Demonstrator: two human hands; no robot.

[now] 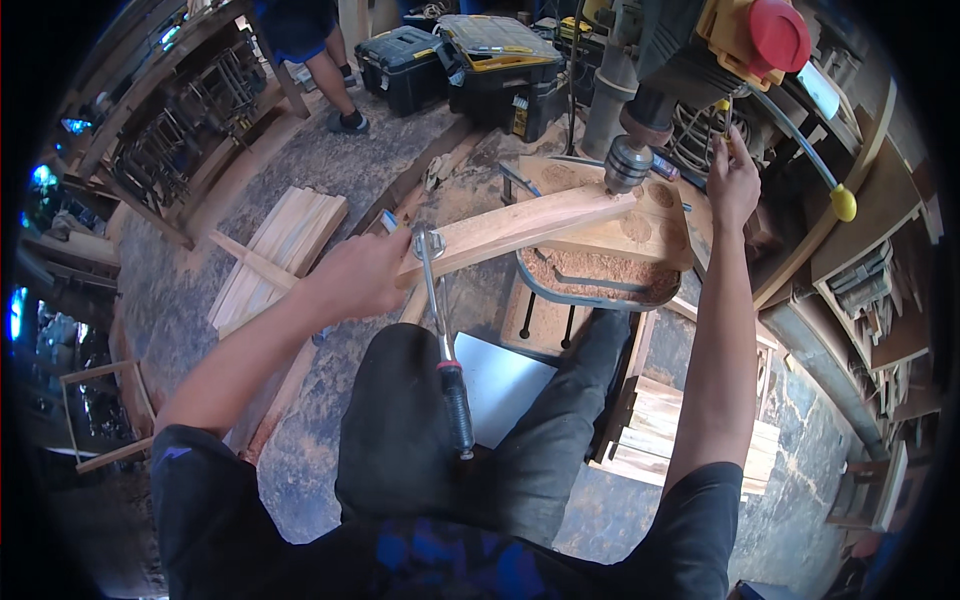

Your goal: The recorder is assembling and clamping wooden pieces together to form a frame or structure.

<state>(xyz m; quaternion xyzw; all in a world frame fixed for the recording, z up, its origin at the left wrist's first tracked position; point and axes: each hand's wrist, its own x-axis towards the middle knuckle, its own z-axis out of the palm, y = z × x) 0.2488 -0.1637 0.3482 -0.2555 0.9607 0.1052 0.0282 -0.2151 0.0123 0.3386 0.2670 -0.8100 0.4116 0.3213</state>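
My left hand [360, 273] is closed round the near end of a wooden piece [520, 228], which slopes up to the right. Its far end sits under the drill chuck [628, 165] of a drill press, on a wooden board [655, 228] with round marks. My right hand [733, 180] is raised at the right of the press, its fingers curled round a feed lever [725, 108] with a yellow end. Beside my left hand, a ratchet-like metal tool [447, 350] with a black handle points down toward my lap. Whatever bit the chuck holds is hardly visible.
Wood shavings [590, 278] fill the tray-like press table below the board. Another lever with a yellow knob [844, 204] juts out to the right. Wooden strips [285, 245] are stacked on the left floor, more boards [655, 440] on the right. Toolboxes [500, 55] and another person's leg [335, 85] are behind.
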